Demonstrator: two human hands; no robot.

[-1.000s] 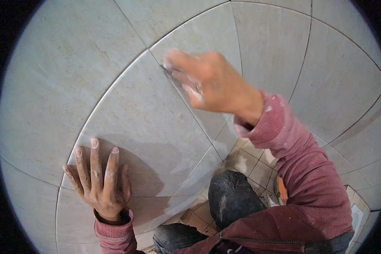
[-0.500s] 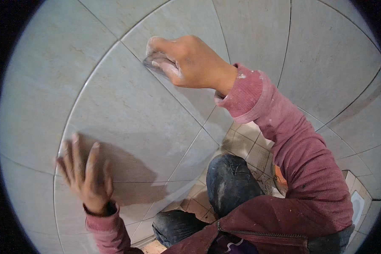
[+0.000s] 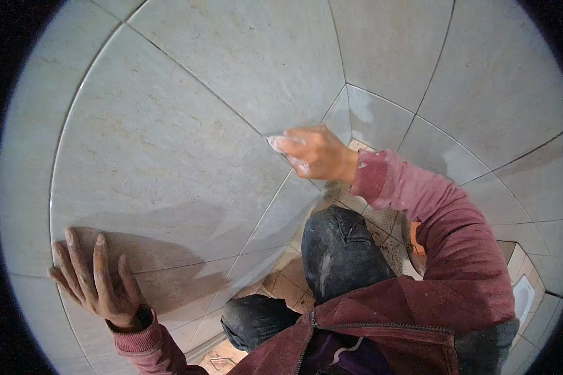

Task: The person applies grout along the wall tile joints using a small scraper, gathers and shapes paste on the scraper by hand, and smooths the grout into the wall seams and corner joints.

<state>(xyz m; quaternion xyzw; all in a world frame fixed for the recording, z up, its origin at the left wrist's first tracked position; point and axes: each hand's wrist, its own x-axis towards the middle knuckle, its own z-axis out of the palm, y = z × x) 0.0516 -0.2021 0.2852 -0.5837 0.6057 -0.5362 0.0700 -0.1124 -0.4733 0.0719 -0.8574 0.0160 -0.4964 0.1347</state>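
Observation:
My right hand [image 3: 319, 153] is closed, thumb and fingers pinching a small greyish-white piece [image 3: 274, 144] against a slanting joint in the grey wall tiles [image 3: 162, 144]. White powder or paste coats the fingertips. Most of the piece is hidden in the grip, so its kind does not show. At lower left, my left hand [image 3: 100, 281] leans on the tiled wall with fingers spread, next to a long curved-looking joint, holding nothing.
Tiled walls meet at a corner beyond my right hand. Below are my knees [image 3: 341, 250] and a beige tiled floor [image 3: 291, 278] with dirt on it. By my right arm sits a round container with something orange [image 3: 417, 237]; a white basin-like fixture [image 3: 524, 297] lies far right.
My right hand has slid down and to the right along the tile joint, still pinching the piece. The view has shifted; my left hand remains near the same joint, now sharper.

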